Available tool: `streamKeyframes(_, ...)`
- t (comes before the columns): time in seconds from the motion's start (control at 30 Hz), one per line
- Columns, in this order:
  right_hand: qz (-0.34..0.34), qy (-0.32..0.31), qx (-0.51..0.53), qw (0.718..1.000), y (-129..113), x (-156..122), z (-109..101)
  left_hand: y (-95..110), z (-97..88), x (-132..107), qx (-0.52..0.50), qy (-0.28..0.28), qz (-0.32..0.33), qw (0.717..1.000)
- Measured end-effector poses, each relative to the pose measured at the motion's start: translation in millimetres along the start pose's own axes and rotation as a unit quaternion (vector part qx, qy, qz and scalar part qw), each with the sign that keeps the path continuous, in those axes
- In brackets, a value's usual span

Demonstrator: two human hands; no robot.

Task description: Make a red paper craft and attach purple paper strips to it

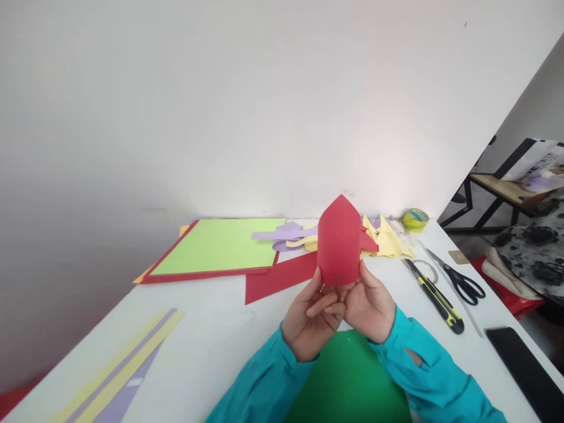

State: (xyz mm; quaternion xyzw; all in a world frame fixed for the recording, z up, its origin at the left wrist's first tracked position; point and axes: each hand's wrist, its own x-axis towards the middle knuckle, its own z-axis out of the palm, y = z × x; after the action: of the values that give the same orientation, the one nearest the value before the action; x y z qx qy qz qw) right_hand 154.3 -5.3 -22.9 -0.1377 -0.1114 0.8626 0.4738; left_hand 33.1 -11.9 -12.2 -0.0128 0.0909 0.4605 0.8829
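Note:
Between my two hands stands a curved piece of red paper, upright, with a pointed top edge. My left hand pinches its lower left edge, thumb in front and the other fingers curled beneath. At the lower right edge, my right hand grips it with the thumb, its fingers partly hidden behind and below the paper. Under my forearms lies a green sheet. Just behind my left hand is a flat red sheet on the white table.
Light green sheets are stacked at the back left. Yellow folded pieces and purple strips lie behind. Tape, scissors, a utility knife and a black flat object are on the right. Paper strips lie left.

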Motion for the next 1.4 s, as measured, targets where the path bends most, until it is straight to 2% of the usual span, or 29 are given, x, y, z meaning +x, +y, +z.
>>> streamKeyframes(0.2,0.021,-0.021,-0.041,0.999,-1.9,-1.1,-0.3,-0.1,-0.9,1.4,0.008,0.010,-0.016,1.000)
streamKeyframes(0.33,0.019,-0.026,-0.042,0.999,-2.3,-0.4,-4.5,-0.8,-1.4,0.9,0.040,0.009,-0.011,0.999)
streamKeyframes(0.5,0.043,-0.026,-0.037,0.998,-4.1,2.3,-9.4,0.1,-2.8,1.2,0.024,0.005,-0.009,1.000)
streamKeyframes(0.8,0.032,0.008,-0.017,0.999,-7.1,-0.4,-4.3,1.5,-0.7,1.7,0.020,0.006,-0.020,1.000)
streamKeyframes(1.07,0.034,0.004,-0.021,0.999,-7.9,-0.9,-8.3,0.4,-0.7,0.8,0.054,-0.002,-0.029,0.998)
streamKeyframes(1.27,0.013,0.058,0.066,0.996,-12.2,1.4,-6.5,1.4,-0.9,-0.5,0.021,0.021,-0.001,1.000)
streamKeyframes(1.4,-0.010,0.052,0.085,0.995,-11.1,0.7,-5.1,1.2,-0.5,-0.6,0.018,0.029,0.004,0.999)
